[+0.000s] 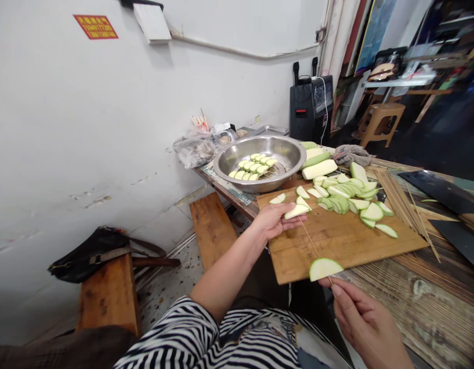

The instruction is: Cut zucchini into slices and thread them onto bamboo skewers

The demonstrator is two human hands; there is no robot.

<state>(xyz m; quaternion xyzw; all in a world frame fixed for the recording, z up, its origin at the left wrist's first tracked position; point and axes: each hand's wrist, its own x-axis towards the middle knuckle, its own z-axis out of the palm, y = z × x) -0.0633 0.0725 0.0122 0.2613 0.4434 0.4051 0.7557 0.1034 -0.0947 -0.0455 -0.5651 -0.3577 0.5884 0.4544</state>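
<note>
My left hand [277, 219] holds a pale green-edged vegetable slice [297, 210] over the left part of the wooden cutting board [317, 241]. Between thumb and fingers, my right hand [362, 312] pinches a thin wooden skewer [309, 237] below the board's front edge. A half-round slice [325, 268] is threaded on that skewer close to my right fingers, and the skewer's far end reaches the slice in my left hand. Many cut slices [339, 190] lie on the board's back half. Behind it, a steel basin [221, 166] holds skewered slices.
Peeled whole vegetables [319, 169] rest behind the board. Loose skewers [404, 200] and dark knife blades [440, 192] lie at the right. Plastic bags [194, 148] sit left of the basin. Wooden benches [212, 225] stand at the left, one bearing a black bag [91, 256].
</note>
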